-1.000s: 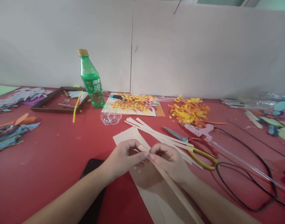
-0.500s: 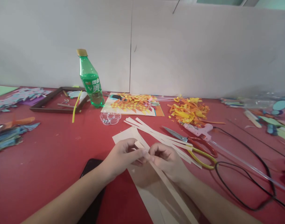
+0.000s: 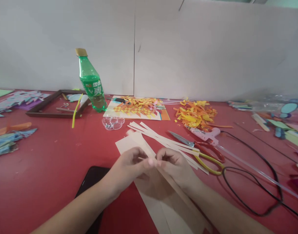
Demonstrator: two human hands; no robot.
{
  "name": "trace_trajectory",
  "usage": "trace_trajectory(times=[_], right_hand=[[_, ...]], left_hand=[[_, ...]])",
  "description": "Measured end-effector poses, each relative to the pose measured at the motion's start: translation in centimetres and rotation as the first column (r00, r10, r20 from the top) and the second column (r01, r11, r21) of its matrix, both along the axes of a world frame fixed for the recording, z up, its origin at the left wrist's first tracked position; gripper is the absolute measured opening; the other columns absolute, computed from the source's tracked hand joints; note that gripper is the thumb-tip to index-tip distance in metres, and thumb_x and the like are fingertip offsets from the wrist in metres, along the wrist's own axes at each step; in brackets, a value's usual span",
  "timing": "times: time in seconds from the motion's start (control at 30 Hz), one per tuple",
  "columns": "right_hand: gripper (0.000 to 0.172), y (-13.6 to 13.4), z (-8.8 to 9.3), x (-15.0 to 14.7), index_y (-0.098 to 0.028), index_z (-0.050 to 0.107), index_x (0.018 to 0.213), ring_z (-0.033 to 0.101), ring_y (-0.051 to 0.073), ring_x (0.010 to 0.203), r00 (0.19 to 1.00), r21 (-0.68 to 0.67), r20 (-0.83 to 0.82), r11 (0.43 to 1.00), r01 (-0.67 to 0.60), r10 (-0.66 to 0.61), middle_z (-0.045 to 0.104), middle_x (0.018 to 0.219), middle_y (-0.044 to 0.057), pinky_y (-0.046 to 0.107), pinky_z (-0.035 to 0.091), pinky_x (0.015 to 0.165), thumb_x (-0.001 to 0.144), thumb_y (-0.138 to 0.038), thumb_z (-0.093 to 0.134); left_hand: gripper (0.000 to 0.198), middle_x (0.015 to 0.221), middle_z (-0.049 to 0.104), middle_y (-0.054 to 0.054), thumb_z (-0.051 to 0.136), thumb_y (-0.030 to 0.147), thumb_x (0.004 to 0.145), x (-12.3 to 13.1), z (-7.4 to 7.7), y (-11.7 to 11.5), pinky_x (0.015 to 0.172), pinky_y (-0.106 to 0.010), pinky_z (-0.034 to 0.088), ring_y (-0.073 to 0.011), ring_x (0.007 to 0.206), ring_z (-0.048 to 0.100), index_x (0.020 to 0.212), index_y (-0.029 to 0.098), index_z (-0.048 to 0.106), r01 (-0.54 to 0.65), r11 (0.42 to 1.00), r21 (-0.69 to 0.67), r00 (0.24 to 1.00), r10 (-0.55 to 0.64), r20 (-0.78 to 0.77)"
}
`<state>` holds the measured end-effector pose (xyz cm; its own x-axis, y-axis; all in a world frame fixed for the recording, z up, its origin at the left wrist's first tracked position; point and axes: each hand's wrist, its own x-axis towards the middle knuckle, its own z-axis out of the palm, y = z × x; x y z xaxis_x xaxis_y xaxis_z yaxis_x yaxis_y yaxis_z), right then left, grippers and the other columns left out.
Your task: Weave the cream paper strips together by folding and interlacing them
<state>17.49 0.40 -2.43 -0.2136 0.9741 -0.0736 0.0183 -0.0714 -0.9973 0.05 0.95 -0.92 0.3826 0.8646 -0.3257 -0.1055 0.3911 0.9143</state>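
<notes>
The strip [image 3: 180, 194] is shifting: its far end now seems to be poking out past the fingertips, a little blurred, where half a second ago it was ending close to them — and the whole view is sliding slightly. The left hand [image 3: 131, 165] is pinching it between thumb and finger; the right hand [image 3: 176, 167] is pinching just beside, thumbs almost meeting, probably because such narrow paper is bending easily without close support. The rest is trailing over the sheet [image 3: 125, 144] toward the desk [image 3: 51, 169]'s near edge. Spare strips [image 3: 161, 139], scissors [image 3: 180, 139] and glue gun [image 3: 207, 135] are lying toward the right edge, seemingly staying within reach — while the phone [image 3: 90, 178] is resting partly hidden by the left forearm [image 3: 83, 203] and the bottle [image 3: 91, 83] is standing near the far edge.
</notes>
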Motion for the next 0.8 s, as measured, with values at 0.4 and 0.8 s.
trace_trajectory(times=[0.4,0.8], right_hand=[[0.009,0.0,-0.4,0.3,-0.018,0.053,0.062,0.042,0.01,0.055,0.998,0.006,-0.018,0.998,-0.056,0.056,0.051,0.059,-0.004,0.023,0.033,0.053,0.066,-0.021,0.06],[0.008,-0.2,-0.2,0.2,-0.018,0.052,0.06,0.04,0.009,0.053,1.0,-0.035,0.009,0.999,-0.029,0.029,0.049,0.057,-0.004,0.024,0.03,0.051,0.065,-0.021,0.058]], left_hand=[[0.026,0.077,0.063,-0.001,0.074,0.038,0.074,-0.4,-0.8,0.7,0.064,-0.023,0.054,-0.0114,0.068,0.062,0.082,0.016,0.064,-0.083,0.995,-0.057,0.997,0.083,-0.005],[0.028,0.072,0.06,0.0,0.075,0.038,0.074,-1.0,-0.7,1.1,0.052,-0.018,0.049,-0.0096,0.062,0.058,0.084,0.015,0.063,0.04,0.998,0.038,0.999,-0.04,0.001]])
